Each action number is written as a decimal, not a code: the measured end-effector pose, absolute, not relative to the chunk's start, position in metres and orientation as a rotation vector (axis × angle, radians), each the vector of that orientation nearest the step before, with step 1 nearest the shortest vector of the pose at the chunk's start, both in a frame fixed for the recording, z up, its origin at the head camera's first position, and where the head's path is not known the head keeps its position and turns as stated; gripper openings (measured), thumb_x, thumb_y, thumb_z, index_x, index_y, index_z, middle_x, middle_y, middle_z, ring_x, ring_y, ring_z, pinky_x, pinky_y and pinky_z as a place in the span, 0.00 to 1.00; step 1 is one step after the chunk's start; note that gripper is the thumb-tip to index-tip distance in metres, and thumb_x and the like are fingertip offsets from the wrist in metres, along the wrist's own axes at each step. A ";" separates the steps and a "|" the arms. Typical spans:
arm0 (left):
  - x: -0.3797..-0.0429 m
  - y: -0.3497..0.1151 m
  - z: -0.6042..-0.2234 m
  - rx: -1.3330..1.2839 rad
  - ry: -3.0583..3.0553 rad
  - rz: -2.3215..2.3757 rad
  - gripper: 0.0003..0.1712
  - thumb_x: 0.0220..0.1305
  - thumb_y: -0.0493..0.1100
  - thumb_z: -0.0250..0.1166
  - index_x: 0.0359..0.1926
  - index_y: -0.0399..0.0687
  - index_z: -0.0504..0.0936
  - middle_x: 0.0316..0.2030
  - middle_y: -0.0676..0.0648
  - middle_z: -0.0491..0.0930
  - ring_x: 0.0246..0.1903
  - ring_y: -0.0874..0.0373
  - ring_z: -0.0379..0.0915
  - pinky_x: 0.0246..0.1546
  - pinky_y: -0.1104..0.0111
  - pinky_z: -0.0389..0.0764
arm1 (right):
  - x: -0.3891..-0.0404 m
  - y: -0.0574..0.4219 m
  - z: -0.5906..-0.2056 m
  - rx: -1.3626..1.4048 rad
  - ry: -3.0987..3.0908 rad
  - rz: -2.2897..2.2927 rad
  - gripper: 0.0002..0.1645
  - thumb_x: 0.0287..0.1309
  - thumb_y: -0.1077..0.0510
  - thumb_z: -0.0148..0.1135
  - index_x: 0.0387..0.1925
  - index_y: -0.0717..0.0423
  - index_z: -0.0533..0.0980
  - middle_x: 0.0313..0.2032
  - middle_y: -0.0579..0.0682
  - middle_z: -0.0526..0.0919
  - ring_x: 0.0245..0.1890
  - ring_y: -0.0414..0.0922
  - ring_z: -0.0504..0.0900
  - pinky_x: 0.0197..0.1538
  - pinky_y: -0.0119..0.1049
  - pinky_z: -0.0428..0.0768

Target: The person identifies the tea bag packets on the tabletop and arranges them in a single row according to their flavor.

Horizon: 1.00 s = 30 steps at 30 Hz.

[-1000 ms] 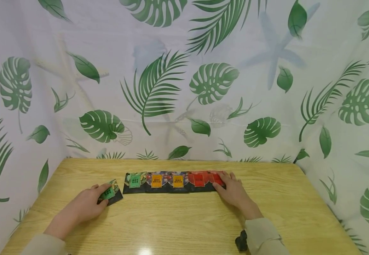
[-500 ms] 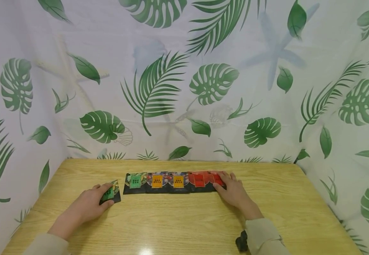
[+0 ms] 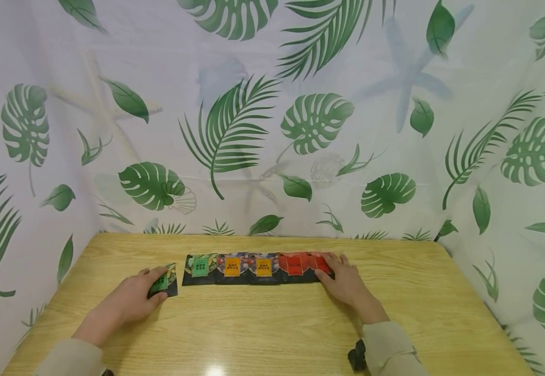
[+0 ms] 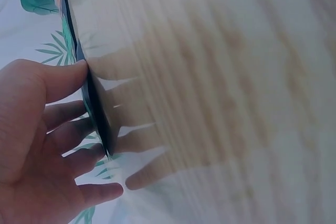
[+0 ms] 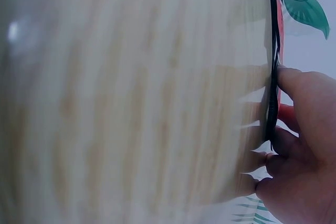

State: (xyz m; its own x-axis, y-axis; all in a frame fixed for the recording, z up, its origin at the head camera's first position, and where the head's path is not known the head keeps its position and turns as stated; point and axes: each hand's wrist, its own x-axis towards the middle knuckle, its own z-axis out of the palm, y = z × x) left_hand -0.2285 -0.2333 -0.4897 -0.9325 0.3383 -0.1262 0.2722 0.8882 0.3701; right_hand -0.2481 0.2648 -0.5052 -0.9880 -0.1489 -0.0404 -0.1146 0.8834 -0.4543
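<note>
In the head view, my left hand (image 3: 128, 298) holds a small black-and-green food packet (image 3: 171, 284) by its left part, thumb at the near edge and fingers over the top. The left wrist view shows that packet (image 4: 97, 108) edge-on, low over the table. A small gap separates it from a row of packets: a green one (image 3: 200, 266), two with orange labels, the left one (image 3: 232, 268) and the right one (image 3: 263, 268), then two red ones, the left one (image 3: 294, 266) beside the end one (image 3: 316, 261). My right hand (image 3: 345, 282) rests on the end red packet, partly covering it.
The wooden table (image 3: 253, 329) reaches back to a leaf-print cloth (image 3: 253, 130) hanging behind and at both sides. A small black object (image 3: 358, 356) lies beside the right sleeve (image 3: 390, 344).
The left hand has turned its green packet straighter, nearly in line with the row, and shifted it slightly left and away from me. The right hand and the row have stayed put.
</note>
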 end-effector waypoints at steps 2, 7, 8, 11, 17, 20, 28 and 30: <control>-0.230 -0.233 -0.490 0.467 2.867 0.524 0.38 0.75 0.49 0.66 0.77 0.38 0.66 0.67 0.17 0.69 0.64 0.18 0.69 0.62 0.30 0.73 | -0.248 0.265 -0.505 -0.207 2.976 -0.707 0.38 0.80 0.47 0.55 0.78 0.66 0.63 0.78 0.72 0.60 0.80 0.75 0.50 0.76 0.78 0.50; -0.233 -0.232 -0.491 0.470 2.876 0.525 0.38 0.75 0.49 0.66 0.77 0.38 0.66 0.66 0.16 0.69 0.64 0.18 0.69 0.62 0.30 0.73 | -0.248 0.265 -0.505 -0.201 2.973 -0.700 0.39 0.80 0.46 0.55 0.79 0.66 0.62 0.78 0.71 0.60 0.80 0.75 0.50 0.76 0.78 0.50; -0.234 -0.232 -0.491 0.473 2.879 0.525 0.38 0.74 0.49 0.66 0.77 0.37 0.66 0.66 0.16 0.69 0.63 0.18 0.69 0.62 0.30 0.73 | -0.248 0.265 -0.505 -0.199 2.971 -0.700 0.39 0.80 0.46 0.54 0.79 0.65 0.62 0.78 0.71 0.60 0.80 0.75 0.50 0.76 0.78 0.50; -0.237 -0.232 -0.493 0.478 2.881 0.530 0.38 0.74 0.48 0.66 0.77 0.38 0.66 0.67 0.16 0.68 0.63 0.18 0.70 0.62 0.30 0.73 | -0.248 0.265 -0.504 -0.192 2.965 -0.704 0.39 0.80 0.46 0.54 0.79 0.65 0.62 0.78 0.71 0.60 0.80 0.75 0.49 0.76 0.78 0.50; -0.242 -0.233 -0.495 0.493 2.899 0.529 0.38 0.74 0.50 0.66 0.77 0.38 0.67 0.66 0.16 0.69 0.62 0.19 0.72 0.62 0.32 0.75 | -0.248 0.265 -0.505 -0.200 2.964 -0.714 0.38 0.80 0.47 0.54 0.79 0.65 0.62 0.78 0.71 0.60 0.80 0.75 0.49 0.76 0.79 0.50; -0.244 -0.232 -0.495 0.492 2.915 0.528 0.38 0.75 0.53 0.65 0.76 0.38 0.68 0.66 0.17 0.70 0.62 0.20 0.73 0.61 0.32 0.75 | -0.249 0.265 -0.505 -0.200 2.965 -0.717 0.38 0.80 0.47 0.54 0.79 0.65 0.62 0.78 0.71 0.60 0.80 0.75 0.49 0.75 0.79 0.50; -0.248 -0.227 -0.496 0.471 2.931 0.520 0.37 0.74 0.53 0.65 0.75 0.38 0.69 0.66 0.17 0.70 0.62 0.20 0.72 0.61 0.32 0.75 | -0.248 0.265 -0.505 -0.205 2.967 -0.717 0.38 0.80 0.47 0.54 0.79 0.65 0.62 0.78 0.72 0.60 0.80 0.75 0.49 0.76 0.78 0.50; -0.249 -0.226 -0.496 0.467 2.933 0.515 0.37 0.74 0.52 0.66 0.75 0.38 0.69 0.66 0.17 0.70 0.63 0.20 0.72 0.62 0.32 0.75 | -0.248 0.265 -0.505 -0.202 2.963 -0.719 0.38 0.80 0.47 0.54 0.79 0.65 0.62 0.78 0.71 0.59 0.80 0.75 0.49 0.76 0.78 0.50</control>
